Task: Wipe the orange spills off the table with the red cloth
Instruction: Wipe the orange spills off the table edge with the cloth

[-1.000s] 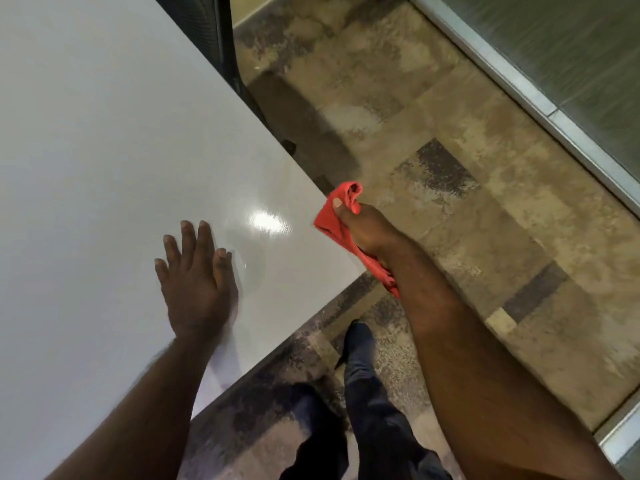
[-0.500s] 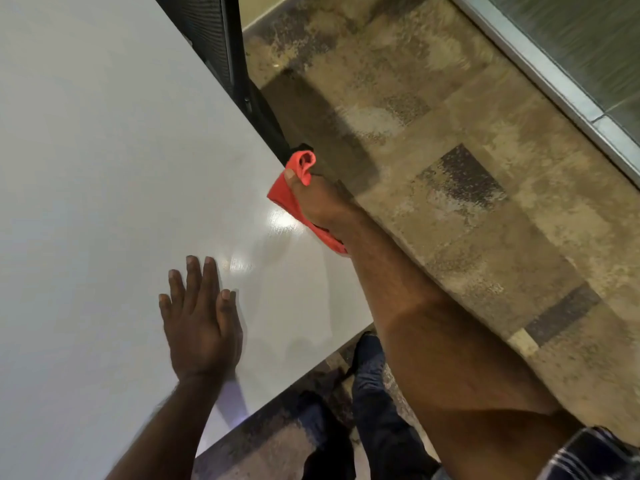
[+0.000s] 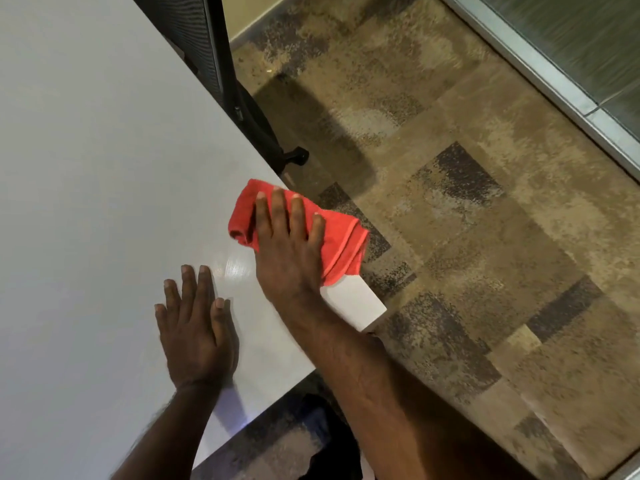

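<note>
While my right hand [image 3: 289,251] presses flat, fingers open, on the cloth [image 3: 341,237] at the table's [image 3: 86,185] corner, my left hand [image 3: 197,336] rests open beside it; no orange shows, so wiping seems nearly done.

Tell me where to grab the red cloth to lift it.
Pinch the bunched fold at the left end of the red cloth, coming from above and left. It stands raised off the table, while the right hand presses the middle flat.
</note>
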A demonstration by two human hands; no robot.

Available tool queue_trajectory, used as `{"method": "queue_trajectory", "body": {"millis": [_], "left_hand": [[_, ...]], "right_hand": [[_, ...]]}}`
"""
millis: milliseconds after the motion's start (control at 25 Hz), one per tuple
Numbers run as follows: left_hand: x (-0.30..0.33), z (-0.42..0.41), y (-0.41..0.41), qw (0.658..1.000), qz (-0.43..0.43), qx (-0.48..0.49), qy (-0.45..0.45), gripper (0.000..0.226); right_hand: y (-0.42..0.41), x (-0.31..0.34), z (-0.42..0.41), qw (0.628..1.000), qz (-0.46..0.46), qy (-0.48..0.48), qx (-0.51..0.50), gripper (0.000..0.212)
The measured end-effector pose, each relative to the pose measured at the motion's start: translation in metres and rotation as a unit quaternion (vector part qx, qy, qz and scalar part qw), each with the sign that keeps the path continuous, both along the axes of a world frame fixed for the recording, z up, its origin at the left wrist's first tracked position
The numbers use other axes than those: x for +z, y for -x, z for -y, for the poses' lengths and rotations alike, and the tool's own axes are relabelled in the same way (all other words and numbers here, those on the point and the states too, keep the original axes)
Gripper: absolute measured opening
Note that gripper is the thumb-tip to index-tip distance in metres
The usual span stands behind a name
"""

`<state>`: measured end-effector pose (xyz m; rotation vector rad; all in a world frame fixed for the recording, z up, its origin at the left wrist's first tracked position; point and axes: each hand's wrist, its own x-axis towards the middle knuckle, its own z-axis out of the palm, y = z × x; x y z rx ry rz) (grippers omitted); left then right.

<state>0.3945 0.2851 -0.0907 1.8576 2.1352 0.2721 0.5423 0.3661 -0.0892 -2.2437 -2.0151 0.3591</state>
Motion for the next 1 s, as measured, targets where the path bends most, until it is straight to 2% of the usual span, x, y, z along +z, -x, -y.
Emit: {"method": "queue_trajectory", "body": {"millis": [200, 440, 640, 840, 1000], "left_hand": [[0.003, -0.001, -0.003, 1.0, 0.0, 0.003, -0.007, 0.059], [-0.002, 0.0, 0.001, 1.0, -0.001, 0.0, -0.011, 0.06], [-0.006, 0.001, 0.005, 1.0, -0.005, -0.002, -0.013, 0.058], [-0.009, 0.002, 0.005, 1.0, -0.001, -0.004, -0.017, 0.056], [-0.009, 0.002, 0.006, 1.0, -0.002, -0.004, -0.024, 0.056]], "right_hand": [[0.02, -0.005, 0.056, 0.996, 0.022, 0.012, 0.085, 0.073], [0.018, -0.001, 0.029, 0.995, -0.008, 0.031, 0.097, 0.073], [0.019, -0.001, -0.006, 0.999, -0.007, 0.033, 0.026, 0.082], [0.009, 0.006, -0.052, 0.991, -0.049, 0.079, -0.098, 0.09], [-0.003, 0.008, -0.062, 0.986, -0.072, 0.071, -0.133, 0.075]]}}
